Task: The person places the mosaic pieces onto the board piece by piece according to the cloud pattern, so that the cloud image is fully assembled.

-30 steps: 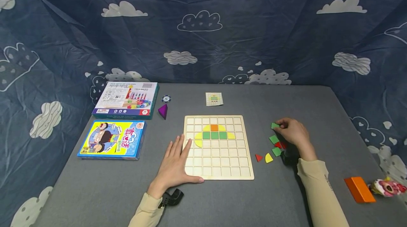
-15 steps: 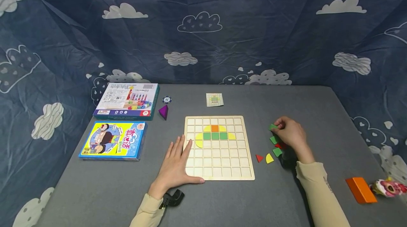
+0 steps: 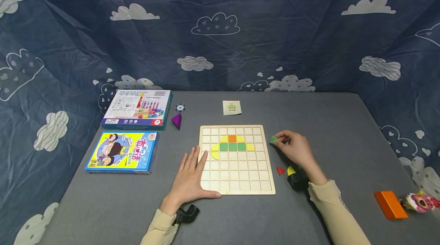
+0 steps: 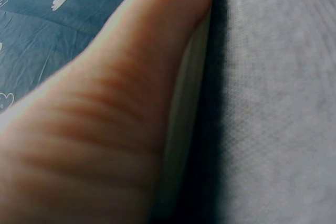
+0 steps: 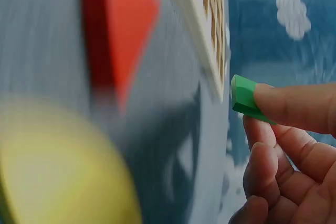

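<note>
My right hand pinches a green square tile between thumb and fingertips, just off the right edge of the wooden grid board. My left hand lies with fingers spread along the board's lower left, its thumb on the front edge. On the board sit an orange square, a row of green squares and several yellow rounded pieces. Right of the board lie a red triangle and a yellow quarter-round; the right hand and its wrist camera hide the pieces behind them.
A small pattern card lies beyond the board. Two boxes, one white and purple and one blue and yellow, lie at left, near a purple pyramid and a chip. An orange block and a figurine are far right.
The right hand has lifted the green square tile from the loose pieces and carried it left, close to the board's edge. The left hand has stayed in place.
</note>
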Available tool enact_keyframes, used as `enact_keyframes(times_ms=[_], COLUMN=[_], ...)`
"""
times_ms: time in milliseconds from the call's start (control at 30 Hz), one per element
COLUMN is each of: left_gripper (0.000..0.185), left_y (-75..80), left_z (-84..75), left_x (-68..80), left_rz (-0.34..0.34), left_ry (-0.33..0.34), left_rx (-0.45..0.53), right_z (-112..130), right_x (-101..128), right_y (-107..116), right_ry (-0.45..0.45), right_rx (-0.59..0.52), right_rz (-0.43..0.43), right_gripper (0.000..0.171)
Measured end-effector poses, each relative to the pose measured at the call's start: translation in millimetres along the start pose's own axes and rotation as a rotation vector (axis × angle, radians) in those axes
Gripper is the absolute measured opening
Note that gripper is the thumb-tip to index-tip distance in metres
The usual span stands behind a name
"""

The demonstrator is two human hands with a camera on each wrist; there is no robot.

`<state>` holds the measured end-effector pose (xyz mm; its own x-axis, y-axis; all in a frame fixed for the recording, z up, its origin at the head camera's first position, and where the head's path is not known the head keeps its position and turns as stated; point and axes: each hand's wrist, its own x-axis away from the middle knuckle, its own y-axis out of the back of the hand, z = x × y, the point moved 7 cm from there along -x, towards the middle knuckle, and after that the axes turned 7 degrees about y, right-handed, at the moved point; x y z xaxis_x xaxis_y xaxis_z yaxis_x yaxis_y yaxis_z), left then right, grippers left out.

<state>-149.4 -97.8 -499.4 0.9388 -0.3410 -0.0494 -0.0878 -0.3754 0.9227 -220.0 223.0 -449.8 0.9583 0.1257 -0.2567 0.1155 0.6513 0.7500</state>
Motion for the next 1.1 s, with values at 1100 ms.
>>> enact_keyframes(times_ms=[1100], left_gripper=[0.129], left_y=[0.7], left_z=[-0.5], left_x=[0.0], left_rz=[-0.001], left_ry=[0.002], left_rx=[-0.021], right_z=[112.5], right_x=[-13.1], right_y=[-98.0], right_ry=[0.128], right_rx=[-0.084], right_rz=[0.337], right_gripper=[0.009])
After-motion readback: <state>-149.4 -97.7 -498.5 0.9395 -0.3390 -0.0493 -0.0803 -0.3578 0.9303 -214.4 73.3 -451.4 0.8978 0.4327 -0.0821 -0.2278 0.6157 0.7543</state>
